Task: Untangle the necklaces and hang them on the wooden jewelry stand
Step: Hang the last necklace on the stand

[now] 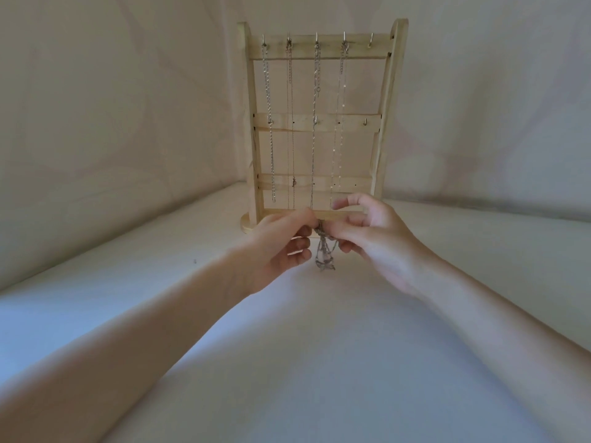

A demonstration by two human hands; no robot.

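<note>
Tangled necklace clump [324, 251] hangs between both hands, just in front of the base of the wooden jewelry stand [319, 123]. Left hand [281, 247] pinches the clump's top, fingers curled. Right hand [367, 235] pinches it from the other side, index finger raised. Four chains [315, 123] hang from the top hooks; the rightmost hook [371, 41] is free. Pale cloth surface [319, 362] spreads wide around the stand.

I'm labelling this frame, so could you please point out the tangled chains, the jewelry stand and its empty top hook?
tangled chains [324, 251], head view, on the knotted clump between the hands.
jewelry stand [391, 91], head view, on its right upright.
empty top hook [371, 39], head view, on the hook's shank.
</note>
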